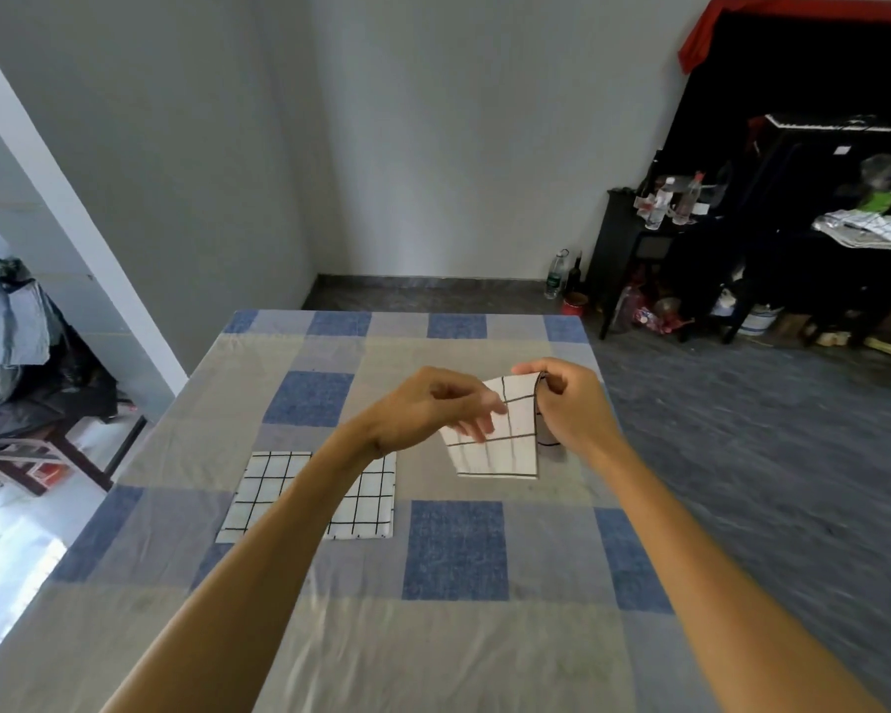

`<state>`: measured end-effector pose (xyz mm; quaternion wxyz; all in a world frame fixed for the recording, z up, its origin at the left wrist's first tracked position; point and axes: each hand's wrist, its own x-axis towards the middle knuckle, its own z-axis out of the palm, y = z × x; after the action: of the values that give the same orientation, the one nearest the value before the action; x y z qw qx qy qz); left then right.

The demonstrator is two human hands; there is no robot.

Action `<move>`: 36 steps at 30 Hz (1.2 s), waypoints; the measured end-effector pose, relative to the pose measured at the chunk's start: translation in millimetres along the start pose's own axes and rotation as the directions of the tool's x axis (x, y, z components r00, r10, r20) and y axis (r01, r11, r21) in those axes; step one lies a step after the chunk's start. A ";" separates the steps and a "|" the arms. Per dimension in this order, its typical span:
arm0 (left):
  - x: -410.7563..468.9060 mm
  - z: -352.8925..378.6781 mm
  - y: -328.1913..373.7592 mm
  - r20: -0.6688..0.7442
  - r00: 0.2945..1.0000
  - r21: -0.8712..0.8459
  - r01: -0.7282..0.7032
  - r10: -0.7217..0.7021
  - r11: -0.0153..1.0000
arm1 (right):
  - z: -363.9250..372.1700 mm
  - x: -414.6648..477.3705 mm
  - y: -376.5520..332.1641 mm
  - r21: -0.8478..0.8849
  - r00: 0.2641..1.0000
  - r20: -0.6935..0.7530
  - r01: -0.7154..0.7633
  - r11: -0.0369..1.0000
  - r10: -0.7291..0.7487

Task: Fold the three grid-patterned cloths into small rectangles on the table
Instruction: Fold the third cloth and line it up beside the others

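On the table (453,635) one flat grid cloth (366,501) lies unfinished, long axis left to right; no third shows, so most folding seems left. The folded cloth (510,450) hangs right of it, long axis roughly upright; the right hand (572,403) pinches its top corner; the left hand (423,409) touches its face, grip unclear.

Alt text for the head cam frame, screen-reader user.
A right hand pinches the top corner of a folded grid cloth, held above a blue-checked table; the left hand, blurred, is at its left edge. A second grid cloth lies flat further left, partly behind the left forearm.
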<state>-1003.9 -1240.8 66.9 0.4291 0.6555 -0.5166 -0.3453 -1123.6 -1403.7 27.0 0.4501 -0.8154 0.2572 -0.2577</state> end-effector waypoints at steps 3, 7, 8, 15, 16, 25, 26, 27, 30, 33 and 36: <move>8.8 5.2 -12.6 -0.394 0.915 0.278 0.029 0.086 0.960 | -3.8 -2.5 -4.8 0.020 0.997 0.080 0.016 1.000 -0.018; 12.8 10.4 -25.7 -0.440 0.887 0.458 0.090 0.137 0.885 | -6.6 -5.2 -6.1 0.068 0.978 0.201 0.048 0.997 -0.061; 13.8 13.2 -26.3 -0.422 0.896 0.478 0.091 0.138 0.873 | -6.3 -5.9 -6.2 0.091 0.975 0.212 0.045 0.995 -0.063; 11.7 24.1 -31.5 -0.417 0.898 0.407 0.043 0.144 0.912 | -3.8 -8.4 -10.9 0.144 0.977 0.174 0.099 0.985 -0.124; 10.7 23.3 -31.6 -0.423 0.893 0.407 0.035 0.154 0.913 | -3.2 -8.3 -10.7 0.154 0.977 0.169 0.101 0.983 -0.127; 8.1 16.9 -31.7 -0.492 0.852 0.408 0.045 0.178 0.912 | -2.5 -6.9 -11.3 0.219 0.988 0.146 0.017 0.975 -0.050; 7.7 17.0 -30.7 -0.498 0.849 0.405 0.044 0.180 0.913 | -1.5 -6.6 -10.7 0.179 0.989 0.133 0.041 0.983 -0.065; 7.4 17.2 -29.6 -0.500 0.847 0.402 0.045 0.178 0.915 | -0.8 -6.0 -9.7 0.143 0.990 0.117 0.062 0.988 -0.079; 6.7 17.7 -27.5 -0.504 0.847 0.387 0.048 0.168 0.921 | 0.5 -4.9 -9.5 0.111 0.990 0.076 0.114 0.987 -0.122; 3.4 17.2 -30.2 -0.505 0.848 0.382 0.053 0.160 0.923 | -0.5 -4.1 -10.4 0.123 0.992 0.013 0.127 0.984 -0.129; -2.9 16.4 -38.3 -0.509 0.847 0.384 0.065 0.153 0.921 | -4.1 -4.8 -8.7 0.089 0.990 -0.045 0.135 0.987 -0.131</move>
<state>-1004.6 -1237.6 25.3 0.4246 0.7843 -0.4511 -0.0321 -1128.2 -1399.0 35.5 0.4638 -0.8039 0.1988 -0.3148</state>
